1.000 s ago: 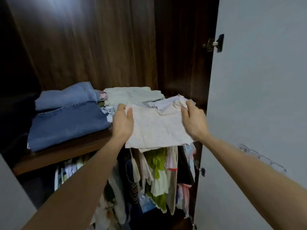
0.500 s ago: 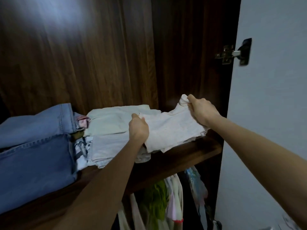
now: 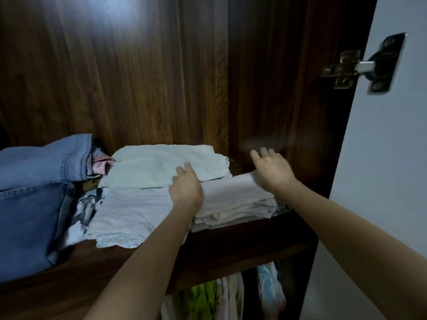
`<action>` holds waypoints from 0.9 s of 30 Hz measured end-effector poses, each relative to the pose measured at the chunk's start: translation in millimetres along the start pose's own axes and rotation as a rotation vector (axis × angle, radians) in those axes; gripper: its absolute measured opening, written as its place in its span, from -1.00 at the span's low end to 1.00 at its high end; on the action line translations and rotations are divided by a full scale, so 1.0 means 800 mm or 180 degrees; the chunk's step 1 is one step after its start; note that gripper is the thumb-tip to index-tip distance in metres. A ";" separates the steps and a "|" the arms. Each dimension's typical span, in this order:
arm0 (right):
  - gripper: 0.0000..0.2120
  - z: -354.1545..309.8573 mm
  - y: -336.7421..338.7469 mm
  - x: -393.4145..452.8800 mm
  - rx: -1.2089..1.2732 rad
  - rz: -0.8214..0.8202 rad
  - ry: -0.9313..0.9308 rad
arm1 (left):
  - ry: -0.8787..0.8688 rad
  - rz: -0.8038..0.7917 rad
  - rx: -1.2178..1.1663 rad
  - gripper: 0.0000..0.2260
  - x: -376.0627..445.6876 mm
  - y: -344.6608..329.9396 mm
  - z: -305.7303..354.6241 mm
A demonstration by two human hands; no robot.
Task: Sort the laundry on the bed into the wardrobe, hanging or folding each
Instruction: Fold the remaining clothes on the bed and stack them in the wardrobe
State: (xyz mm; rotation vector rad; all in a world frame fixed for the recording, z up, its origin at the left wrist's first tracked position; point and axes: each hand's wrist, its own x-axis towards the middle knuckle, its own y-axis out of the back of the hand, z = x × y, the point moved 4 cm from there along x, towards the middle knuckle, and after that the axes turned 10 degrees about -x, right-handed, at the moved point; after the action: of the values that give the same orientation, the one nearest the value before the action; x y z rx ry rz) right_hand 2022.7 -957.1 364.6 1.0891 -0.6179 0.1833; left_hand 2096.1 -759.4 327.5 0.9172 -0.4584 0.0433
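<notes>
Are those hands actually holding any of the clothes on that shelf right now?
No. The left hand lies flat on the folded cream garment, fingers straight; the right hand hovers open over its far end, gripping nothing.

Our dark wooden shelf (image 3: 242, 250)

We see folded jeans (image 3: 27, 204) at its left, a pale folded stack (image 3: 138, 209) in the middle, a cream folded pile (image 3: 238, 204) at right.

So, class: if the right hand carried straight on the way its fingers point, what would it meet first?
Probably the wardrobe's wooden back panel: the right hand, fingers straight, points there above the folded cream garment. Depth is unclear.
</notes>
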 end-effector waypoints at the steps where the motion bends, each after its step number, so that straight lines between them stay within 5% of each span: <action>1: -0.57 -0.006 0.001 0.002 -0.0063 0.0113 0.0153 | -0.0258 0.0143 0.0196 -0.62 -0.001 0.004 0.007; 4: -0.69 -0.024 -0.012 0.005 0.0403 -0.0082 0.0109 | -0.0863 -0.0043 -0.0209 -0.70 -0.007 0.002 0.035; 9: -0.40 -0.032 -0.086 -0.022 0.0796 -0.1493 0.0139 | -0.0616 -0.1903 0.0428 -0.39 -0.028 -0.055 0.009; 17: -0.41 -0.032 -0.080 -0.024 0.1228 -0.1751 -0.0002 | -0.0559 -0.1652 0.0287 -0.36 -0.032 -0.055 -0.004; 20: -0.57 -0.027 -0.058 -0.026 0.1371 -0.1101 -0.0194 | -0.0603 -0.1448 0.0299 -0.47 -0.031 -0.032 -0.004; 23: -0.76 -0.034 -0.007 -0.045 0.1599 -0.0283 -0.0525 | -0.0876 -0.0731 0.0207 -0.68 -0.035 0.022 -0.001; 27: -0.82 -0.095 0.059 -0.088 0.1941 0.0030 0.0059 | -0.0805 -0.0192 0.0136 -0.68 -0.071 0.106 -0.030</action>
State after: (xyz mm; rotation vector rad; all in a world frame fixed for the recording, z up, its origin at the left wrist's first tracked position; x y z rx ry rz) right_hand 1973.2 -857.9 338.4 1.6689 -0.5630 0.4068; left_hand 2034.5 -680.3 356.4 0.9826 -0.6659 -0.1197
